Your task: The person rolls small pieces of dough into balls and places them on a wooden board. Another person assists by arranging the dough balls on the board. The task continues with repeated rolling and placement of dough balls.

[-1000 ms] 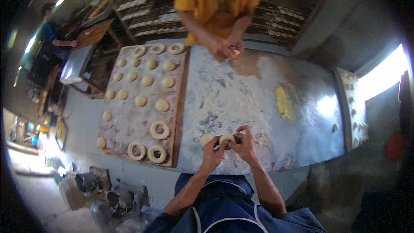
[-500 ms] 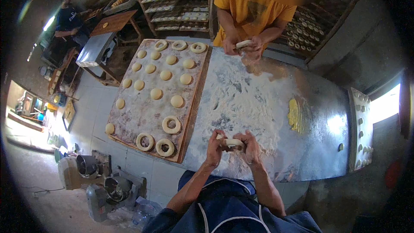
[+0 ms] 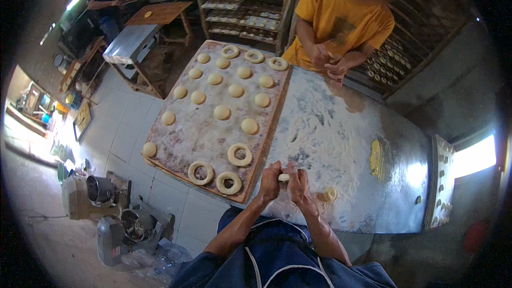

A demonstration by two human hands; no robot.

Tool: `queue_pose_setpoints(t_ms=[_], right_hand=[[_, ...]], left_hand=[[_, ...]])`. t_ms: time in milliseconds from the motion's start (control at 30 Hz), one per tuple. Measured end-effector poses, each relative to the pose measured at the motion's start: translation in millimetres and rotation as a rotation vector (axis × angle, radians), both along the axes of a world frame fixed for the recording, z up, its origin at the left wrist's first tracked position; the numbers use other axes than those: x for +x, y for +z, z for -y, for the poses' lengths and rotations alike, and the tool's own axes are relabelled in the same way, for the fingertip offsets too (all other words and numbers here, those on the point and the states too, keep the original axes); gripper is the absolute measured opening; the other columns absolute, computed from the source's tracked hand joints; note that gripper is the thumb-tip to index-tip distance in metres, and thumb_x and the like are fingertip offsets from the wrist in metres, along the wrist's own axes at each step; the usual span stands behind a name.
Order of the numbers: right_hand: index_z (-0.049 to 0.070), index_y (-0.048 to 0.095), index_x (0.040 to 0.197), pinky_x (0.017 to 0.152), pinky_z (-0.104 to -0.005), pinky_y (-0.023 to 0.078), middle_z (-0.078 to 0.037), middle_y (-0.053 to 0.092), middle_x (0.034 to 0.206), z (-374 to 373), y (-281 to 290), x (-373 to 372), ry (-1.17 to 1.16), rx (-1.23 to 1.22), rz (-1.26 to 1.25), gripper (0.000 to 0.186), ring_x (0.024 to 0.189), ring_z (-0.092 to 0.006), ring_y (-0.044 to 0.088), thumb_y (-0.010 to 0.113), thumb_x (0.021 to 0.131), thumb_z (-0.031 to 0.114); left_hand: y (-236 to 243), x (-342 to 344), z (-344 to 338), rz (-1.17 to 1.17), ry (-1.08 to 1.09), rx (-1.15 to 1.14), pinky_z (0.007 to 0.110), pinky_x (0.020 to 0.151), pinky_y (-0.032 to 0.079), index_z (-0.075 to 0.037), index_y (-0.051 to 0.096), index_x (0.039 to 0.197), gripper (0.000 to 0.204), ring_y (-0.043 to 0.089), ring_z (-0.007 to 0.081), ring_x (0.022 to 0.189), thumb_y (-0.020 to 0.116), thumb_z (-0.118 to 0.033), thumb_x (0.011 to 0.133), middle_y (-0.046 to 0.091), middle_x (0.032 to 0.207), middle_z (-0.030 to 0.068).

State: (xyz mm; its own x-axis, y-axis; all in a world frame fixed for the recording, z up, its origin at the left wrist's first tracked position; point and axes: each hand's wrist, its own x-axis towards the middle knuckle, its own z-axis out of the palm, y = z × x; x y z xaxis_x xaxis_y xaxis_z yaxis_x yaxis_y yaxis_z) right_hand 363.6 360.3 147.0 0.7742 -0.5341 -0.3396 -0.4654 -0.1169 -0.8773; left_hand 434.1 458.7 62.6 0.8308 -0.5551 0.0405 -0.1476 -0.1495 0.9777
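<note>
Over the near edge of the floured metal table, my left hand and my right hand are closed close together. A pale piece of ring dough shows in the gap between them, gripped from both sides; the fingers hide the rest of it. Just right of my right hand lies a small round tan piece, too blurred to name. Left of my hands, a floured wooden board carries dough rings at its near and far ends and several smooth dough balls between.
Across the table a person in a yellow shirt works with both hands close together. A smear of yellow fat lies on the right. Another tray of dough stands beyond it, racks behind. Mixers stand on the floor at left.
My hands have drawn closer together around the dough, leaving less of it showing. The tan piece now shows beside my right hand. The view has turned left; the other person's dough ring no longer shows.
</note>
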Motion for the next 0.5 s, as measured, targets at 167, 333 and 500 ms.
queue_pose_setpoints(t_ms=[167,333,500], right_hand=[[-0.005,0.073,0.09,0.07,-0.0483,0.05,-0.019,0.064,0.064,-26,-26,27,0.184,-0.048,0.141,0.067,0.061,-0.0353,0.06,0.042,0.107,0.052],[-0.004,0.067,0.093,0.072,-0.0367,0.049,-0.008,0.064,0.081,-83,-13,67,0.333,0.054,0.123,0.071,0.078,-0.0176,0.059,0.04,0.107,0.06],[0.002,0.068,0.097,0.068,-0.0374,0.049,-0.01,0.063,0.082,-86,-92,110,0.49,0.275,0.65,0.032,0.074,-0.0207,0.058,0.067,0.099,0.034]], left_hand=[[-9,23,-39,-0.123,0.126,-0.28,0.038,0.064,0.044,-0.006,0.052,0.087,0.042,0.054,0.0197,0.069,0.039,-0.041,0.109,0.059,0.077,0.0107],[-12,55,-98,-0.453,0.3,-0.654,0.036,0.064,0.044,-0.003,0.051,0.086,0.037,0.06,0.0291,0.068,0.041,-0.032,0.107,0.059,0.076,0.02],[4,103,-153,0.427,0.249,0.067,0.042,0.059,0.047,0.0,0.053,0.089,0.035,0.063,0.0322,0.074,0.053,-0.032,0.103,0.059,0.08,0.0207]])
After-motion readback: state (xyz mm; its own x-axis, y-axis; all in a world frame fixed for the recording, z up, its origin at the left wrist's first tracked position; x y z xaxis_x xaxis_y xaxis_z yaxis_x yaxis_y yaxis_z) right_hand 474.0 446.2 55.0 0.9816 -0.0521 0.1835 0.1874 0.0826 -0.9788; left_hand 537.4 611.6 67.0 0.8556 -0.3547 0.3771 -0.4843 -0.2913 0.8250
